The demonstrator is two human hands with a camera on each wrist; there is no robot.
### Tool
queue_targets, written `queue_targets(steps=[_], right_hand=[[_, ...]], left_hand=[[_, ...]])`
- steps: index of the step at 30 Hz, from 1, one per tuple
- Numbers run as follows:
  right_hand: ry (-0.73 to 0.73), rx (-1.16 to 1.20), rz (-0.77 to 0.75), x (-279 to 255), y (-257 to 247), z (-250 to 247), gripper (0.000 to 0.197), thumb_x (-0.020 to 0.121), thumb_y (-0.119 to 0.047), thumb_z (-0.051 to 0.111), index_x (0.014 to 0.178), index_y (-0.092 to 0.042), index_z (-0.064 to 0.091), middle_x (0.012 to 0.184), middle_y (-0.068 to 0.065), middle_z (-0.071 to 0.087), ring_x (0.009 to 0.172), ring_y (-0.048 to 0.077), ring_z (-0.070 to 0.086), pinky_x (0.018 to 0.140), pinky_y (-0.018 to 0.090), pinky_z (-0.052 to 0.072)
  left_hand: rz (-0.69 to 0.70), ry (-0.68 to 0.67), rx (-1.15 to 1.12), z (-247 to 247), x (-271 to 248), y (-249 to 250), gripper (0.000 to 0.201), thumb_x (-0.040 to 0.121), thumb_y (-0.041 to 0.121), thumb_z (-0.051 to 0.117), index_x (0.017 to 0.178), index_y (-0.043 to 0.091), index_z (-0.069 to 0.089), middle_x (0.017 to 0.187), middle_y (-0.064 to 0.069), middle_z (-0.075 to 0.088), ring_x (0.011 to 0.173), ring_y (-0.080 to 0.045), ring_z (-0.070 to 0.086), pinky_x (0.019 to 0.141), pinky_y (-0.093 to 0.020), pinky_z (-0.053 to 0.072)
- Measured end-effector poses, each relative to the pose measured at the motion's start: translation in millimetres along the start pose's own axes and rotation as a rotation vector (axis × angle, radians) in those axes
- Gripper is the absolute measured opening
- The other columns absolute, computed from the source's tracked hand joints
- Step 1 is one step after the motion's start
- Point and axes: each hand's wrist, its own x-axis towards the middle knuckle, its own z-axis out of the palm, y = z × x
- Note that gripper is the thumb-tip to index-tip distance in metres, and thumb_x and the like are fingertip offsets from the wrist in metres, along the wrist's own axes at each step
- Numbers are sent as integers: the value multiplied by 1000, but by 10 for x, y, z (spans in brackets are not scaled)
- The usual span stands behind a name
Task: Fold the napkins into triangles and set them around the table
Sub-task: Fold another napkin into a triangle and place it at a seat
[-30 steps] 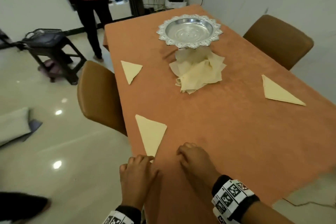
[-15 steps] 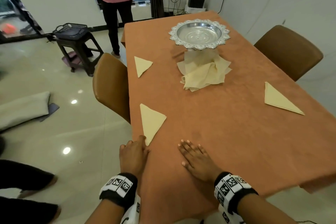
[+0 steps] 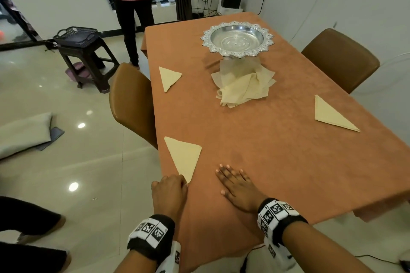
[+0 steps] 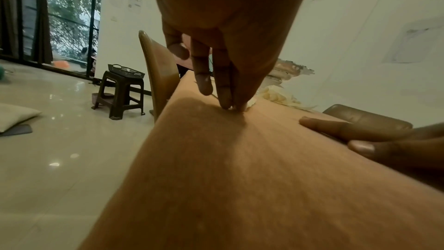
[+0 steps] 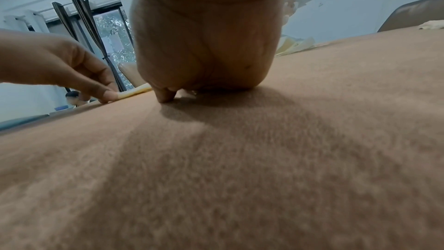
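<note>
A cream napkin folded into a triangle (image 3: 184,157) lies at the near left edge of the orange tablecloth (image 3: 277,150). My left hand (image 3: 175,185) touches its near tip with straight fingers (image 4: 223,98); the right wrist view shows a fingertip (image 5: 108,95) pressing the tip down. To the right of that napkin, my right hand (image 3: 233,178) lies flat on the cloth, fingers spread, holding nothing. Two more folded triangles lie at the far left (image 3: 169,77) and at the right (image 3: 330,115). A loose pile of unfolded napkins (image 3: 241,88) sits under a silver pedestal bowl (image 3: 237,37).
Brown chairs stand at the table's left (image 3: 133,104) and right (image 3: 339,57). A dark stool with a basket (image 3: 86,57) and a standing person in a pink shirt (image 3: 131,6) are at the back left. A cushion (image 3: 24,133) and someone's legs (image 3: 26,228) are on the floor.
My right hand went from curled to flat and spread on the cloth. My left hand stayed at the napkin's near tip. The head view pulled back and higher.
</note>
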Motion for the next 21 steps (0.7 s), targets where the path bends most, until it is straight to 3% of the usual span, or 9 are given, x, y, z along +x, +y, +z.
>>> queue_targets(steps=[2,4,7,9,11,14,16,18,21], right_hand=[[-16,17,6,-19,-12,-41,62,100,-47,19,150,-26,-9,156,-8,-19,144,10,-15,113,35,-11],[-25,33,-5,-48,-6,-82,65,100,-43,30,151,-26,-6,158,-6,-15,145,11,-13,114,37,-8],[-47,60,-26,-109,42,-133,69,98,-42,37,151,-27,-4,158,-6,-12,145,11,-11,115,40,-6],[-54,74,-45,-132,66,-165,69,98,-42,40,152,-27,0,159,-6,-10,146,12,-9,115,39,-5],[-14,101,-44,-91,62,-243,65,96,-41,43,152,-24,13,160,-5,5,146,15,5,116,41,6],[150,176,-45,141,43,-432,47,95,-35,44,140,-21,40,142,2,42,130,22,38,105,39,31],[177,208,-63,398,-6,-565,42,94,-28,45,135,-19,46,133,4,49,122,23,45,101,38,37],[169,259,-57,667,-92,-676,40,92,-21,47,131,-14,48,129,8,51,117,26,49,95,34,40],[209,389,86,985,-199,-827,32,92,-24,51,117,-4,54,118,14,57,107,31,55,79,30,40]], left_hand=[[9,-1,2,18,-37,3,18,96,36,47,91,30,63,87,11,64,83,-11,59,79,-31,34],[19,-1,15,2,-36,0,18,96,34,46,90,29,62,88,10,64,83,-11,59,78,-31,34],[8,-25,5,-69,-43,7,15,96,33,47,92,27,60,91,9,65,83,-12,60,80,-31,36],[-32,-37,-39,-136,-41,26,15,92,42,53,97,29,57,93,11,65,83,-11,61,83,-32,39],[-88,-23,-58,-216,2,21,24,89,50,55,103,30,54,94,10,65,85,-12,62,84,-35,42],[-132,48,-22,-291,138,5,26,94,39,49,115,25,55,105,4,66,97,-18,61,83,-37,42],[-111,14,7,-277,289,-11,34,94,38,51,125,25,51,118,0,63,110,-22,57,88,-39,43],[-115,-67,-19,-224,520,-78,56,90,43,57,139,24,39,138,-2,51,129,-25,45,100,-46,40],[-73,-219,-40,-161,835,-227,80,87,50,59,150,23,18,156,-2,26,142,-24,25,112,-50,30]])
